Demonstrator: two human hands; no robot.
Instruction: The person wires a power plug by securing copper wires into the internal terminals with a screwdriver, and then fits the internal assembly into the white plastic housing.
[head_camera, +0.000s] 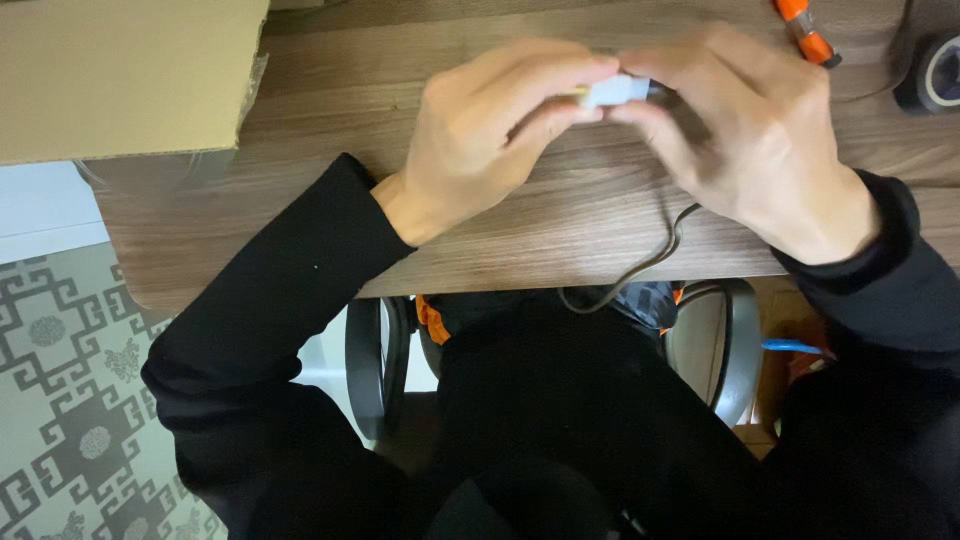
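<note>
- Nearest to us, our lap in dark clothing fills the bottom of the view, with the black arms of a chair (372, 365) to either side and a patterned grey floor (60, 400) at the near left.
- A thin dark cable (640, 268) climbs from our lap over the near edge of the wooden table (520, 235) and runs up under our right hand.
- Our left hand (490, 135) pinches the left end of a small white connector piece (615, 92) between thumb and fingertips; a sliver of yellow shows at that end, too small for us to identify.
- Our right hand (745, 140) closes around the right end of the same piece, where the cable seems to enter it. Both hands are grasping, neither is released.
- The white piece sits between our fingertips, held just above the table toward its far side.
- We judge the work to be in mid-course: both hands are pressed on the piece, and whether its parts are joined or apart is hidden by our fingers.
- At the far left lies a cardboard box (125, 75); only its outer face shows, so we cannot tell what is in it.
- At the far right lie an orange-handled tool (805, 30) and, at the edge, a roll of black tape (935, 75), both well apart from our hands.
</note>
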